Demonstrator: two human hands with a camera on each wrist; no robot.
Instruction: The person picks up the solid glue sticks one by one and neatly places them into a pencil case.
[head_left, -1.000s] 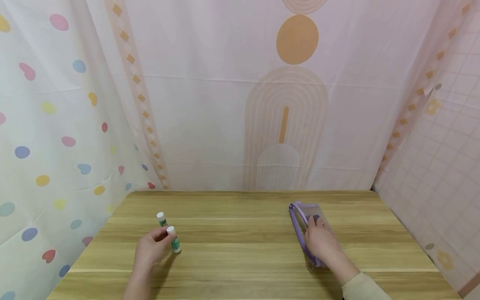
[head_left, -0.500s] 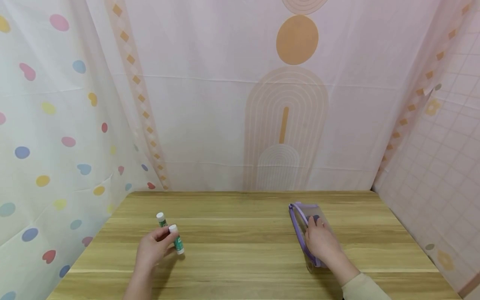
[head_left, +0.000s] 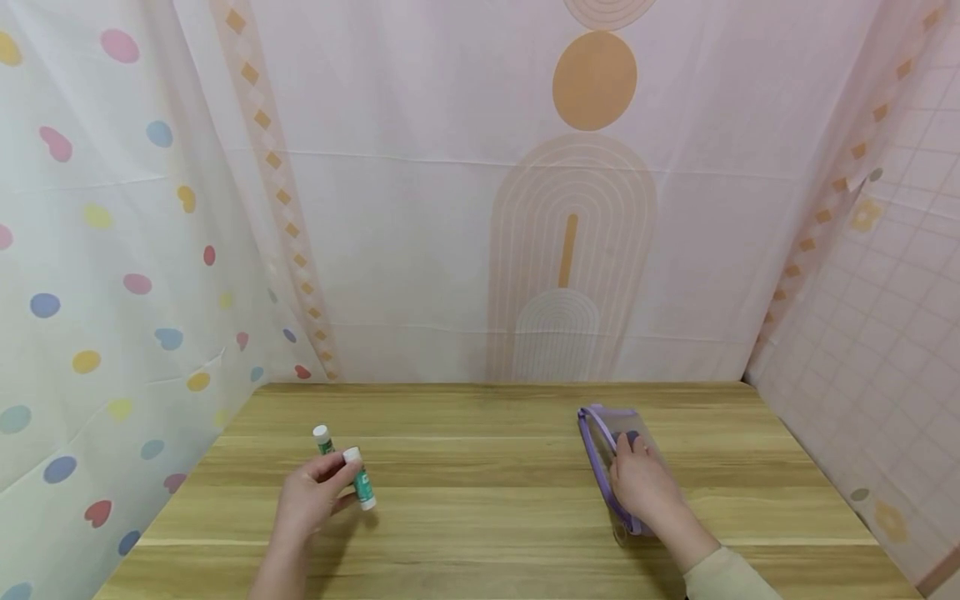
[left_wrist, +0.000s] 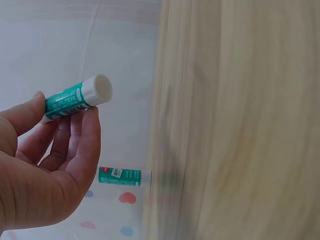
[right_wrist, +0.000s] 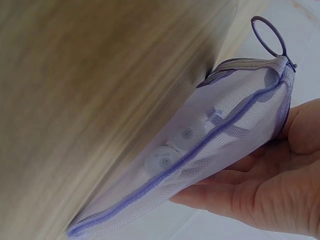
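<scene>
My left hand [head_left: 306, 500] pinches a green-and-white glue stick [head_left: 363, 487] between thumb and fingers, slightly tilted, its lower end just above the wooden table. A second glue stick [head_left: 323, 439] stands upright on the table behind that hand; the left wrist view shows both, the held glue stick [left_wrist: 67, 102] and the standing glue stick [left_wrist: 122, 176]. On the right, my right hand [head_left: 647, 485] grips a purple-edged mesh zip pouch [head_left: 600, 467], its zipper side facing left. Through the mesh of the pouch [right_wrist: 200, 165] pale round items show; the thumb tip is hidden.
The wooden table [head_left: 480, 517] runs between both hands. Patterned curtains [head_left: 420, 250] hang at the back and on both sides. A ring pull [right_wrist: 268, 36] sticks out at the pouch's end.
My left hand has carried its glue stick a little to the right, and the stick has tilted more. The standing glue stick, my right hand and the pouch have stayed in place.
</scene>
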